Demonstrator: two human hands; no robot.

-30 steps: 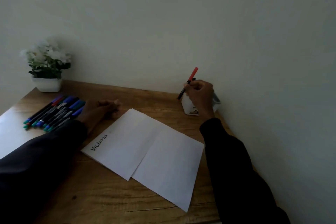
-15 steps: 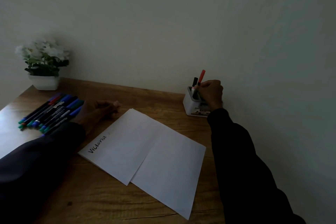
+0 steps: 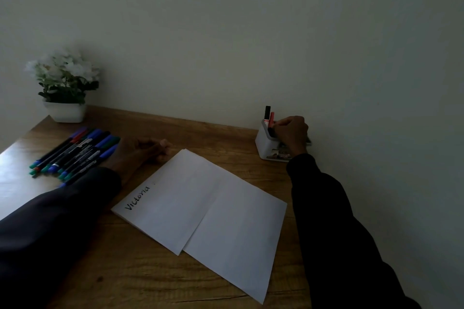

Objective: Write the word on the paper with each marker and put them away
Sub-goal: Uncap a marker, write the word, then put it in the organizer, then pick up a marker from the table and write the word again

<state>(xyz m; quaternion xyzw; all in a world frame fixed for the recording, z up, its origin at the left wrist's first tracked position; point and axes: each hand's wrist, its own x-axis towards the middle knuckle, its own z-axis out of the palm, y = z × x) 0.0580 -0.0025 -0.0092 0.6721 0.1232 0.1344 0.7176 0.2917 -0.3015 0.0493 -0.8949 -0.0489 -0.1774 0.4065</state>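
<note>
A white paper (image 3: 206,211) lies on the wooden table (image 3: 120,281), with "Victoria" (image 3: 137,198) written in dark ink near its left edge. At the back right stands a white marker holder (image 3: 263,145). A black marker (image 3: 267,111) and a red marker (image 3: 271,118) stand upright in it. My right hand (image 3: 292,133) is at the holder's top, fingers pinched on the red marker's lower part. My left hand (image 3: 143,152) rests on the table by the paper's far corner, fingers curled and holding nothing. Several capped markers (image 3: 75,155) lie in a row on the left.
A white pot with white flowers (image 3: 65,88) stands in the far left corner. The wall runs right behind the holder and along the table's right side. Both my dark sleeves lie over the near part of the table.
My right hand carried the red marker from above the holder down into it, so the marker now stands beside the black one. My left hand stayed put.
</note>
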